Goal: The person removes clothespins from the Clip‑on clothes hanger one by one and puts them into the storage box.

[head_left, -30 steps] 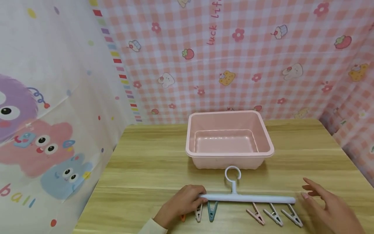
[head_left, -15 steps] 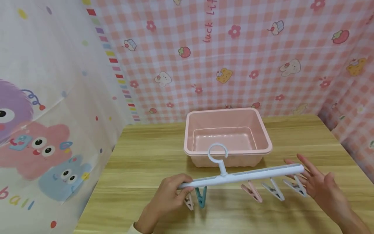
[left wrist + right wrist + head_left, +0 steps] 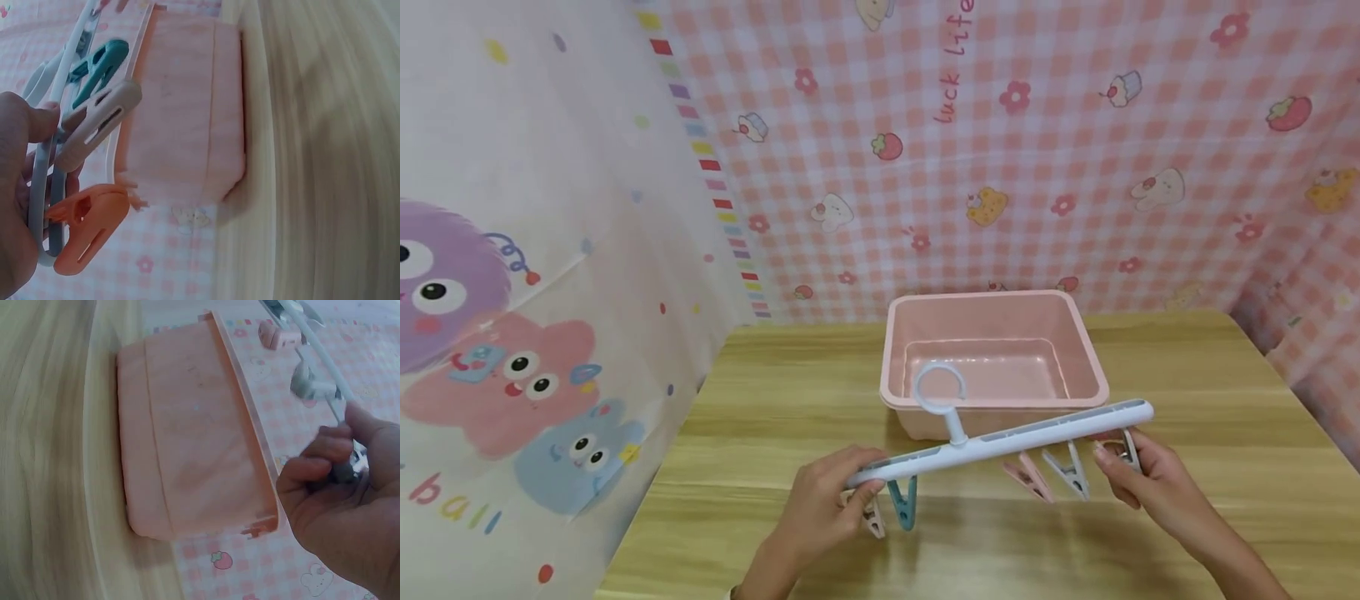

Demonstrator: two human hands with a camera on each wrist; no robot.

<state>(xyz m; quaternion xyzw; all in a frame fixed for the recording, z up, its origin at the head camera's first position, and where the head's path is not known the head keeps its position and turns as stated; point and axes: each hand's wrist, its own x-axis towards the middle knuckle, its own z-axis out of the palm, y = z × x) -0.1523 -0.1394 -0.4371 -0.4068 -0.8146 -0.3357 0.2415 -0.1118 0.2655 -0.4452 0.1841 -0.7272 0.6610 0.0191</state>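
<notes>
A pale blue clip hanger (image 3: 1037,432) is held above the table, its right end higher than its left. My left hand (image 3: 823,500) grips the bar's left end. My right hand (image 3: 1161,479) has its fingers curled around the rightmost grey clip (image 3: 1131,452), below the bar. Between the hands hang a teal clip (image 3: 905,503), a pink clip (image 3: 1030,478) and a pale grey-blue clip (image 3: 1070,475). A beige clip (image 3: 874,520) dangles beside my left fingers. In the left wrist view an orange clip (image 3: 90,231) sits at the bar's end; my hand hides it in the head view.
Behind the hanger stands a pink plastic basin (image 3: 992,321) on the wood-grain table (image 3: 775,392). The hanger's hook (image 3: 940,388) overlaps the basin's front in the head view. A pink checked cloth (image 3: 940,167) backs the table, and a white cartoon cloth (image 3: 587,333) hangs at left.
The hanger has risen off the table and tilted, shifting left. My right hand, open and apart from it at first, has come in and taken hold of the rightmost clip.
</notes>
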